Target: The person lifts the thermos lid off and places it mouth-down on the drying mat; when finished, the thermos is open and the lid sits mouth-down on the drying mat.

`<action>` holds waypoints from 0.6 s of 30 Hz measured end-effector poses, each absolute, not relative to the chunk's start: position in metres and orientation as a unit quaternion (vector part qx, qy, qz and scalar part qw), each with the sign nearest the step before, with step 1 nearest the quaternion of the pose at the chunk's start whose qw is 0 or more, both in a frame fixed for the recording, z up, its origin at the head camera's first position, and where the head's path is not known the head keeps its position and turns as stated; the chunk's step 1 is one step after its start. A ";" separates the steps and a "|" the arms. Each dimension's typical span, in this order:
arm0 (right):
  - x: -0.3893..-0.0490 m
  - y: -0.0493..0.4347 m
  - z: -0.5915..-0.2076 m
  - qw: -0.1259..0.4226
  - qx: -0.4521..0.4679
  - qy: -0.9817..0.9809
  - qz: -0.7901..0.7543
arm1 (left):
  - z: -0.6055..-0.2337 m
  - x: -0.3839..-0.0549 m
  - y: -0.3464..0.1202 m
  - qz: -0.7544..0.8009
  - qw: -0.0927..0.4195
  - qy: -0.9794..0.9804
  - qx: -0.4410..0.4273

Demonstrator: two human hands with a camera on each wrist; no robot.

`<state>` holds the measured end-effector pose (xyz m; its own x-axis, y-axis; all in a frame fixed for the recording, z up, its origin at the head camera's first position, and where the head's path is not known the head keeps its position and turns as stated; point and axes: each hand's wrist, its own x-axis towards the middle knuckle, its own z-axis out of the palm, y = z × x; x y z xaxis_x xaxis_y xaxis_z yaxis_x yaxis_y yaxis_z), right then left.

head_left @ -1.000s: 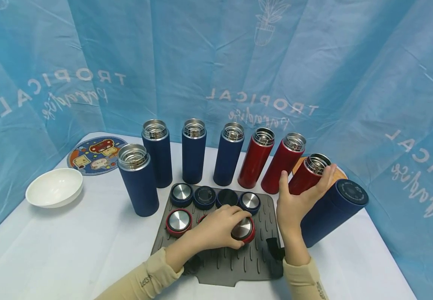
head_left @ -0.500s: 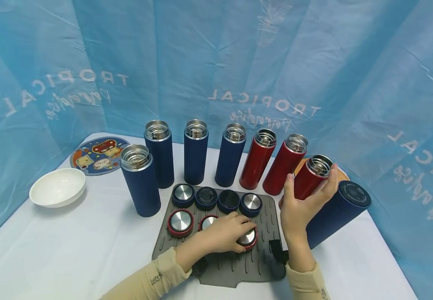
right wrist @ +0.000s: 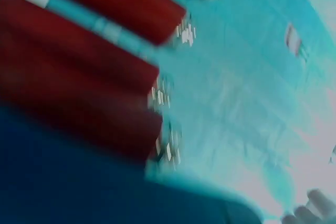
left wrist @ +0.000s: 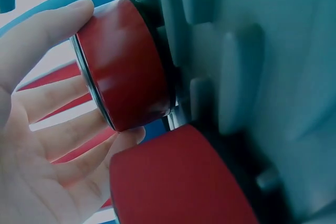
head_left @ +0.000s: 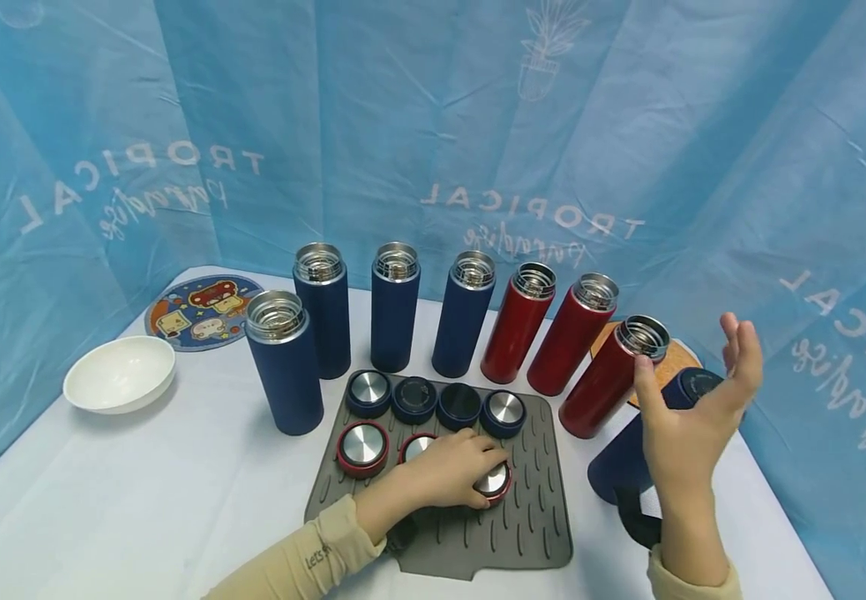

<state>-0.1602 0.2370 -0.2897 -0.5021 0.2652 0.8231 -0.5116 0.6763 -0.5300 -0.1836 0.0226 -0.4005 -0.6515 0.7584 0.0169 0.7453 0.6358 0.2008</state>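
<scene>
On the grey ridged mat, my left hand grips a red flask lid with a steel top. The left wrist view has the thumb and fingers around this lid, and a second red lid beside it. My right hand is raised with fingers spread, holding nothing. Behind it stands a blue flask with its dark lid on, partly hidden by that hand. Just left of it is an open red flask, its steel mouth bare, the thumb overlapping it in the head view.
Several lidless blue flasks and two more red ones line the back. Blue lids and red lids sit in rows on the mat. At left are a white bowl and a round cartoon mat.
My right hand has let go of the rightmost red flask and moved right, in front of the lidded blue flask. The left hand stays on its red lid.
</scene>
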 end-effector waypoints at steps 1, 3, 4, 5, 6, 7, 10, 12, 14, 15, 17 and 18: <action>-0.158 0.244 -0.286 0.479 0.079 -0.784 0.386 | -0.401 -0.183 0.022 0.092 0.035 0.904 0.416; -0.155 0.258 -0.281 0.452 0.069 -0.810 0.368 | -0.401 -0.183 0.022 0.088 0.037 0.905 0.414; -0.154 0.266 -0.279 0.439 0.063 -0.819 0.366 | -0.401 -0.183 0.022 0.087 0.038 0.905 0.414; -0.153 0.274 -0.278 0.424 0.056 -0.826 0.368 | -0.402 -0.183 0.022 0.085 0.039 0.906 0.413; -0.153 0.283 -0.277 0.409 0.051 -0.831 0.375 | -0.402 -0.183 0.022 0.084 0.039 0.906 0.413; -0.153 0.291 -0.277 0.387 0.039 -0.837 0.386 | -0.402 -0.183 0.022 0.083 0.039 0.906 0.412; -0.154 0.318 -0.280 0.317 0.048 -0.841 0.437 | -0.403 -0.184 0.022 0.084 0.037 0.906 0.413; -0.158 0.336 -0.286 0.273 0.099 -0.815 0.502 | -0.403 -0.184 0.022 0.084 0.037 0.906 0.414; -0.164 0.352 -0.298 0.233 0.182 -0.769 0.567 | -0.403 -0.185 0.022 0.084 0.040 0.906 0.413; -0.167 0.360 -0.305 0.209 0.223 -0.742 0.597 | -0.403 -0.185 0.022 0.084 0.041 0.906 0.414; -0.172 0.371 -0.319 0.152 0.270 -0.697 0.646 | -0.404 -0.185 0.022 0.083 0.042 0.905 0.414; -0.174 0.375 -0.327 0.124 0.278 -0.684 0.663 | -0.405 -0.185 0.022 0.083 0.042 0.905 0.414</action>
